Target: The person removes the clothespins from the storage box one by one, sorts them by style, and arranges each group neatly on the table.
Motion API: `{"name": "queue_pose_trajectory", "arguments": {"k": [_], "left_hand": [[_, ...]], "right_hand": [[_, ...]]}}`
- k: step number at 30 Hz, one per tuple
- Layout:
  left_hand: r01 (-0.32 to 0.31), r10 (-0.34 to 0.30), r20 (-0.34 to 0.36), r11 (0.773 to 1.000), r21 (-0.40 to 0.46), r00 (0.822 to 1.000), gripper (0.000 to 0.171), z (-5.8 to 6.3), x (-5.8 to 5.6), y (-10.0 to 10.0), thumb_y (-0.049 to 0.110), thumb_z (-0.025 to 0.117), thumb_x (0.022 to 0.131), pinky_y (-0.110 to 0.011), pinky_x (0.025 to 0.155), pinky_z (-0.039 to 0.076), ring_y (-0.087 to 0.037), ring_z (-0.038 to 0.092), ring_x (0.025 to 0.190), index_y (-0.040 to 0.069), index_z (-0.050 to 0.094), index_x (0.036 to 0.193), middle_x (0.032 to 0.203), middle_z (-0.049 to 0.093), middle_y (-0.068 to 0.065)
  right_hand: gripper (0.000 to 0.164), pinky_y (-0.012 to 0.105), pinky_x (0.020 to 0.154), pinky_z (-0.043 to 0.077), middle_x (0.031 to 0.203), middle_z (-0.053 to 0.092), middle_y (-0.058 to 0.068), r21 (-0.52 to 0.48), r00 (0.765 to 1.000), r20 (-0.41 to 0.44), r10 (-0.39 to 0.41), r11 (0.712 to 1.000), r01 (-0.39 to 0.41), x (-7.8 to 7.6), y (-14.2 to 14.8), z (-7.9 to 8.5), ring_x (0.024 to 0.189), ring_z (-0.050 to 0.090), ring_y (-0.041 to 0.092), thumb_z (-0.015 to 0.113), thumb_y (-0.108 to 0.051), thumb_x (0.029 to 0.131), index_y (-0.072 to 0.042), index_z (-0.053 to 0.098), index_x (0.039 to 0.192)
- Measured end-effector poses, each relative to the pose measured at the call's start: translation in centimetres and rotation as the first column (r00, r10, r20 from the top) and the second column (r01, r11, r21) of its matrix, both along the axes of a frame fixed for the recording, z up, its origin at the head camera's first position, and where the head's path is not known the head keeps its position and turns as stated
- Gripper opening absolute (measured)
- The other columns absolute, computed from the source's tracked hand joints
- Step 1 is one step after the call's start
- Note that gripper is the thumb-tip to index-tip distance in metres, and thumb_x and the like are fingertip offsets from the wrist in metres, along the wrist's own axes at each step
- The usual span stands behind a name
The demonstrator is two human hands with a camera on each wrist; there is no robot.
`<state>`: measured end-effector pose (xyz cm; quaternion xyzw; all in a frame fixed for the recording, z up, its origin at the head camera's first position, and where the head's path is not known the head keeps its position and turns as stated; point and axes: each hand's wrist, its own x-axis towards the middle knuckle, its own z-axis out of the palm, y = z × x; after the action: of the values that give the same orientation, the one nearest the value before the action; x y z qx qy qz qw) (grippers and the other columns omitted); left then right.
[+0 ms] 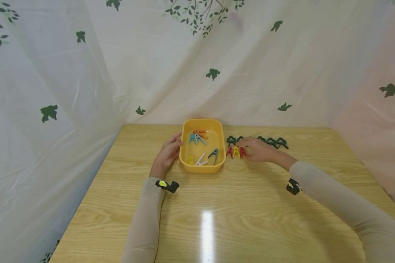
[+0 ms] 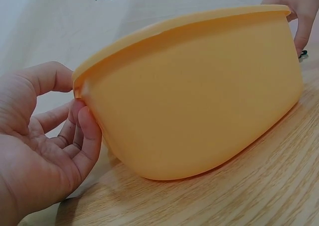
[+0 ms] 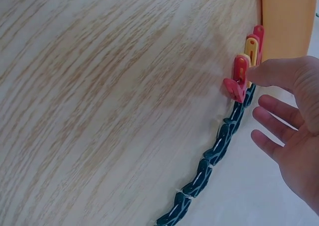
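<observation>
A yellow plastic tub (image 1: 202,169) stands on the table, and my left hand (image 1: 169,155) holds its left side. In the left wrist view, fingers (image 2: 89,129) curl under the tub's rim (image 2: 164,29). To the right of the tub, a red clothespin (image 1: 229,152), a yellow clothespin (image 1: 236,152) and another red clothespin (image 1: 243,152) form a short row. My right hand (image 1: 258,149) pinches the rightmost red one; its thumb (image 3: 266,72) shows against it, the index finger is hidden, and the other fingers are loose.
Several dark green clothespins (image 1: 271,142) line up behind the short row. Inside the tub lie orange clothespins (image 1: 200,132), light blue ones (image 1: 196,138), a white one (image 1: 201,160), a grey-blue one (image 1: 213,155) and a yellow one (image 1: 191,160). A leaf-printed curtain (image 1: 171,91) hangs behind the table.
</observation>
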<state>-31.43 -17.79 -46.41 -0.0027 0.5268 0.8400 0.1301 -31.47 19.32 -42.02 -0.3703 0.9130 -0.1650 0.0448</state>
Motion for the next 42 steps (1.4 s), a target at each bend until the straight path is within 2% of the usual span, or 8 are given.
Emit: {"name": "queue_pose_trajectory", "arguments": {"k": [8, 14, 19, 24, 33, 39, 42], "left_hand": [[0.000, 0.000, 0.001, 1.000, -0.001, 1.000, 0.053, -0.2, -0.1, -0.1, -0.001, 0.048, 0.093, -0.045, 0.108, 0.033, -0.034, 0.036, 0.133, 0.014, 0.039, 0.143, 0.145, 0.039, -0.015], [0.003, -0.003, 0.002, 1.000, -0.015, 1.000, 0.055, -0.3, -0.1, -0.2, 0.000, 0.050, 0.092, -0.045, 0.109, 0.032, -0.033, 0.037, 0.133, 0.015, 0.038, 0.143, 0.145, 0.040, -0.014], [0.005, -0.005, -0.003, 1.000, -0.011, 1.000, 0.054, -0.3, -0.1, -0.2, 0.000, 0.049, 0.092, -0.047, 0.109, 0.031, -0.034, 0.035, 0.133, 0.014, 0.037, 0.144, 0.146, 0.038, -0.016], [0.001, -0.001, -0.005, 1.000, -0.020, 1.000, 0.055, -0.3, -0.1, -0.2, 0.000, 0.049, 0.092, -0.047, 0.108, 0.032, -0.034, 0.036, 0.133, 0.014, 0.037, 0.144, 0.146, 0.038, -0.015], [0.006, -0.006, -0.012, 1.000, -0.024, 1.000, 0.054, -0.2, -0.2, -0.3, 0.001, 0.049, 0.092, -0.042, 0.105, 0.037, -0.033, 0.037, 0.132, 0.014, 0.038, 0.143, 0.145, 0.040, -0.013], [0.006, -0.006, 0.002, 1.000, -0.026, 1.000, 0.054, -0.2, -0.3, -0.2, 0.001, 0.050, 0.092, -0.037, 0.098, 0.043, -0.031, 0.039, 0.131, 0.015, 0.039, 0.143, 0.144, 0.041, -0.014], [0.012, -0.012, -0.004, 1.000, -0.018, 1.000, 0.054, -0.2, -0.3, -0.1, 0.001, 0.049, 0.092, -0.035, 0.096, 0.043, -0.031, 0.040, 0.129, 0.014, 0.037, 0.144, 0.144, 0.040, -0.016]], "right_hand": [[0.054, 0.051, 0.092, 0.046, 0.131, 0.053, 0.014, -0.040, 0.999, 0.036, -0.020, 0.999, 0.022, -0.1, -0.5, 0.4, 0.122, 0.047, 0.035, 0.070, -0.002, 0.078, -0.006, 0.054, 0.129], [0.051, 0.048, 0.089, 0.048, 0.130, 0.054, 0.012, -0.077, 1.000, 0.024, -0.009, 0.997, 0.011, -0.3, -1.2, 1.2, 0.119, 0.049, 0.031, 0.063, -0.001, 0.083, -0.010, 0.052, 0.132], [0.047, 0.051, 0.093, 0.044, 0.129, 0.055, 0.011, -0.127, 1.000, 0.005, -0.002, 0.992, 0.002, -0.1, -2.6, 2.5, 0.118, 0.050, 0.030, 0.062, -0.013, 0.088, -0.009, 0.051, 0.133], [0.047, 0.049, 0.096, 0.043, 0.129, 0.055, 0.010, -0.171, 1.000, -0.010, 0.001, 0.985, -0.003, 0.1, -4.6, 3.6, 0.116, 0.051, 0.029, 0.062, -0.021, 0.089, -0.008, 0.051, 0.133], [0.043, 0.042, 0.093, 0.045, 0.122, 0.060, 0.008, -0.207, 0.996, 0.016, 0.084, 0.975, -0.079, 0.3, -9.2, 4.0, 0.110, 0.054, 0.023, 0.067, -0.024, 0.086, -0.010, 0.058, 0.126], [0.041, 0.040, 0.092, 0.047, 0.119, 0.063, 0.006, -0.188, 0.983, 0.087, 0.161, 0.972, -0.142, 0.5, -12.3, 3.7, 0.107, 0.057, 0.023, 0.070, -0.026, 0.084, -0.011, 0.061, 0.121], [0.043, 0.043, 0.092, 0.047, 0.119, 0.063, 0.009, -0.181, 0.969, 0.144, 0.199, 0.968, -0.172, 0.4, -13.7, 3.4, 0.107, 0.057, 0.028, 0.072, -0.025, 0.082, -0.007, 0.061, 0.120]]}}
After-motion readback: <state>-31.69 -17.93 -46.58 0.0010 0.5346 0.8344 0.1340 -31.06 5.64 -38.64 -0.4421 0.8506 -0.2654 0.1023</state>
